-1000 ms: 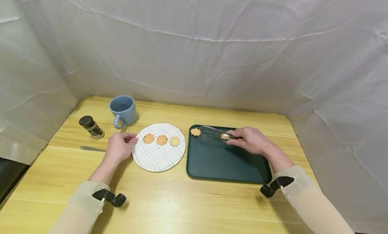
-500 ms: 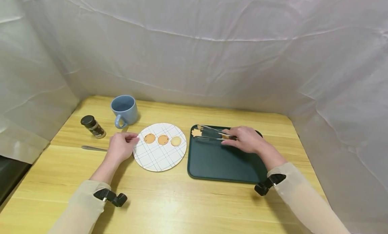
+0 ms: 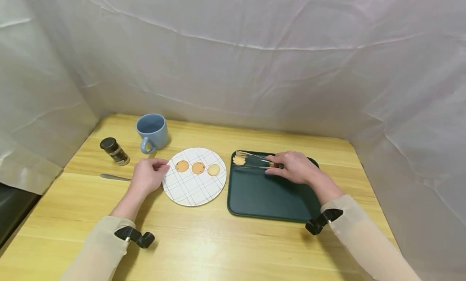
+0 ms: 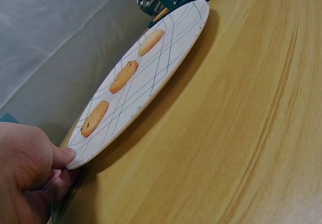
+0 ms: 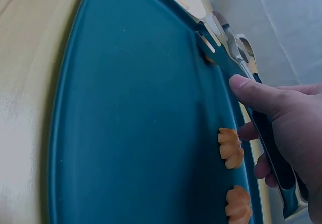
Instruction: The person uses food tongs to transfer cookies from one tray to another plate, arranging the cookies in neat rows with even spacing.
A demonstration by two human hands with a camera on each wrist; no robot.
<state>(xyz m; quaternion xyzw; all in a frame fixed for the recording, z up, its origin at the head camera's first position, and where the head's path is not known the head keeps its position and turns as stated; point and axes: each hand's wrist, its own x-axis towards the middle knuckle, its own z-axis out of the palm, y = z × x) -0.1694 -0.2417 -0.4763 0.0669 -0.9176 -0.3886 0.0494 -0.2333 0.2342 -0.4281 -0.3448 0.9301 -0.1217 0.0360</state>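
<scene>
My left hand point(image 3: 147, 176) pinches the left rim of a white plate point(image 3: 193, 188) with blue crossing lines. On that plate three round cookies point(image 4: 123, 77) lie in a row. My right hand point(image 3: 293, 167) grips metal tongs point(image 5: 274, 153) with dark handles, over a dark green tray point(image 3: 269, 200). The tong tips are spread and lie to either side of a flower-shaped cookie point(image 3: 239, 160) in the tray's far left corner. In the right wrist view, two more ridged cookies point(image 5: 231, 148) sit along the tray's far edge below my right hand, mostly hidden from the head view.
Behind the plate stands a blue mug point(image 3: 153, 131). Left of it is a black-capped spice jar point(image 3: 115, 151). A metal utensil handle point(image 3: 114, 177) shows beside my left hand, its other end hidden. Pale cloth point(image 3: 233, 70) hangs behind the wooden table point(image 3: 218, 248).
My right hand has moved slightly left, bringing the tongs to either side of the corner cookie. The left hand stays at the plate rim. The head view has shifted a little.
</scene>
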